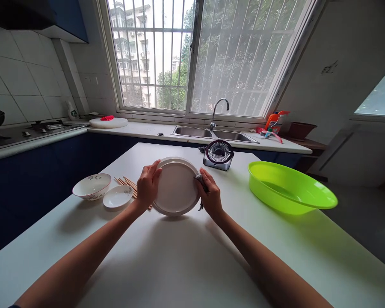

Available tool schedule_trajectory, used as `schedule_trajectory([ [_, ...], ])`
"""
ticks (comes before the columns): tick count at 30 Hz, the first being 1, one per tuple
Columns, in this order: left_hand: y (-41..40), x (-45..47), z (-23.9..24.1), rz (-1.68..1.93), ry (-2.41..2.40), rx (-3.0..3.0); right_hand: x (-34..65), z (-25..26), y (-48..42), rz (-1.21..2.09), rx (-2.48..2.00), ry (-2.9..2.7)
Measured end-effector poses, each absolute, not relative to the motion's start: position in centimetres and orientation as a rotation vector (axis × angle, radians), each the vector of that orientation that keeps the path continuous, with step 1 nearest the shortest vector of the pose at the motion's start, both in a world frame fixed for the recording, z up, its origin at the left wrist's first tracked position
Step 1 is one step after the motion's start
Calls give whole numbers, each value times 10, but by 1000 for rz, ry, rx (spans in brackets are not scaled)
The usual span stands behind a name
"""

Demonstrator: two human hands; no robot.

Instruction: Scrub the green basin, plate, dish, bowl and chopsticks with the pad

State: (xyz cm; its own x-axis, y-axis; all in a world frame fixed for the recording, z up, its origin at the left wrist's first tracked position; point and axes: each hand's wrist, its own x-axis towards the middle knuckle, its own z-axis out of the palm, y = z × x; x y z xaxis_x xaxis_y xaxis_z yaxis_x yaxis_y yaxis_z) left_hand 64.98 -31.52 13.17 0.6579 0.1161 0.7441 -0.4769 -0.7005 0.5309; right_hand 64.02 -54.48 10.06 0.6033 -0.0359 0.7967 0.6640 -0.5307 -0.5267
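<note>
A round, pale plate (176, 187) is held up off the white table, its face tilted toward me. My left hand (147, 184) grips its left rim, thumb across the front edge. At the right rim, my right hand (209, 192) is closed around a dark grey cloth (200, 179) pressed to the plate's edge; a bit of the cloth hangs below the fingers. Left of the plate are several wooden chopsticks (127, 183), partly hidden by a small white dish (118, 196) and my left hand. Beside the dish stands a white bowl (92, 186) with a floral pattern.
A lime-green basin (290, 188) sits at the table's right edge. Behind the plate stands a small black fan (218, 153). Beyond the table, the counter holds a double sink (192, 132) with a faucet (213, 115), a round white board (108, 123) and an orange bottle (272, 121).
</note>
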Motion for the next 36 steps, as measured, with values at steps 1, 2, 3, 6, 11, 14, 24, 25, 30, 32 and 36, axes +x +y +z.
schedule_trajectory([
  [1, -316, 648, 132, 1023, -292, 2128, 641, 106, -547, -990, -1949, -523],
  [2, -317, 647, 133, 1020, -312, 2123, 642, 111, -548, -995, -1963, -546],
  [3, -319, 646, 134, 1014, -332, 2118, 643, 116, -550, -1001, -1978, -568],
  [6, -322, 642, 134, 985, -351, 2093, 644, 130, -552, -1008, -2013, -616],
  [11, -325, 641, 130, 963, -320, 2053, 640, 131, -550, -988, -1983, -540],
  [14, -325, 642, 128, 962, -301, 2029, 634, 118, -546, -973, -1927, -443],
  [24, -322, 643, 122, 866, 4, 2051, 626, 86, -534, -819, -1823, -300],
  [25, -323, 643, 123, 863, 1, 2054, 626, 87, -536, -810, -1833, -306],
  [30, -320, 643, 130, 817, -33, 2055, 633, 92, -550, -856, -1900, -380],
  [32, -317, 644, 133, 761, -84, 2046, 636, 96, -555, -901, -1919, -418],
  [36, -310, 644, 141, 651, -186, 2072, 642, 107, -563, -963, -1975, -490],
])
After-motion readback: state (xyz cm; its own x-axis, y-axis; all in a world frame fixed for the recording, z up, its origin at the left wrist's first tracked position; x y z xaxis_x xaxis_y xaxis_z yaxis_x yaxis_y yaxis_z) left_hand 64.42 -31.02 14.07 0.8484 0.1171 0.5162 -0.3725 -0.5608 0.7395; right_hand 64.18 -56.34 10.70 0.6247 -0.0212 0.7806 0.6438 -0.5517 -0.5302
